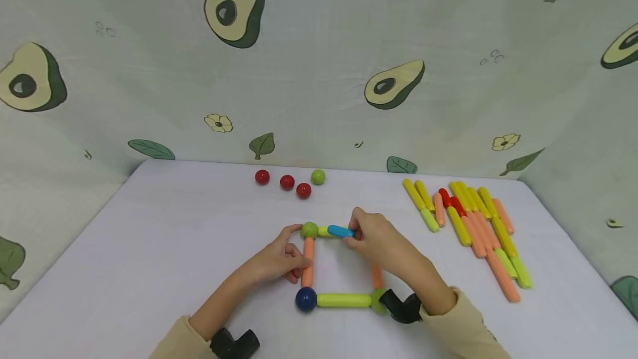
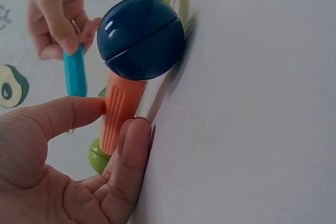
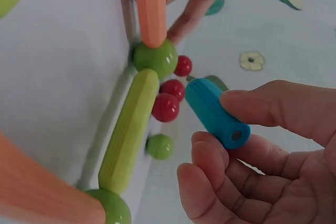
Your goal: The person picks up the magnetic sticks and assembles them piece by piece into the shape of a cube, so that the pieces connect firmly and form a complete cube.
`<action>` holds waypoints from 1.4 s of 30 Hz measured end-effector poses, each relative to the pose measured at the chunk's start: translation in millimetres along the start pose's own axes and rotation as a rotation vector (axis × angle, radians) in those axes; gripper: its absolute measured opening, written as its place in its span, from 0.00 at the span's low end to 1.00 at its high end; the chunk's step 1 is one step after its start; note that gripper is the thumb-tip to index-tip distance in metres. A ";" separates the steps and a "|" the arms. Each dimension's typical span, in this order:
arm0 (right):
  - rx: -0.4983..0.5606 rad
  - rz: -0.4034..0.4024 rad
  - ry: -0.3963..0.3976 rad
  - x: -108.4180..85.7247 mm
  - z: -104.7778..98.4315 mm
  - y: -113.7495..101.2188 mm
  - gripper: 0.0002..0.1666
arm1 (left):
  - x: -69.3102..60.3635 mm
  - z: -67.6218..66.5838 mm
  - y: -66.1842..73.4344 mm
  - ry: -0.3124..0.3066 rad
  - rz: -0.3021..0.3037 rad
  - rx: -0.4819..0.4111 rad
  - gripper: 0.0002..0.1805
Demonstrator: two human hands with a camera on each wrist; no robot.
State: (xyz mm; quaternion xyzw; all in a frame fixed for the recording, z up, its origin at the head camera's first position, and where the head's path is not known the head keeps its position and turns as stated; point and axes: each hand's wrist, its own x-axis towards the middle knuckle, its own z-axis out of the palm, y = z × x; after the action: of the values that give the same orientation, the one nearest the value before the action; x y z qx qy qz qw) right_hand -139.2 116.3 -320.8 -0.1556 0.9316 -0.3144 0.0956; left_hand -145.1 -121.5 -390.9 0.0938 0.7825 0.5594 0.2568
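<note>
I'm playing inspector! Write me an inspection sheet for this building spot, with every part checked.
Surface: white tabletop, flat-looking.
Job's things: square frame of four sticks, with one navy ball and three green balls at its corners; blue stick held apart from it.
Clutter: three red balls and a loose green ball near the far edge; loose sticks grouped on the right.
Left hand: holds the frame's orange stick.
Right hand: pinches the blue stick.
Cables: nothing seen.
Surroundings: avocado-print cloth behind.
</note>
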 end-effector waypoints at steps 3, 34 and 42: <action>-0.047 0.030 -0.036 10.4 11.0 -8.8 0.11 | 0.9 -1.1 -1.0 0.000 0.007 -0.001 0.47; -0.028 0.109 0.158 -25.3 -45.3 52.0 0.21 | -3.7 -4.6 -2.3 0.020 0.020 0.015 0.47; -0.089 0.390 0.155 -17.1 -78.9 115.6 0.30 | -2.7 -2.1 -2.2 0.013 0.018 0.006 0.48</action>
State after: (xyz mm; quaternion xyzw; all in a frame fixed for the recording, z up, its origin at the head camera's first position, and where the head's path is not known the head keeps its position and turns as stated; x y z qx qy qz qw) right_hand -171.6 253.4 -328.7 0.0483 0.9616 -0.2594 0.0758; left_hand -143.5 -125.1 -391.6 0.0981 0.7849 0.5600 0.2466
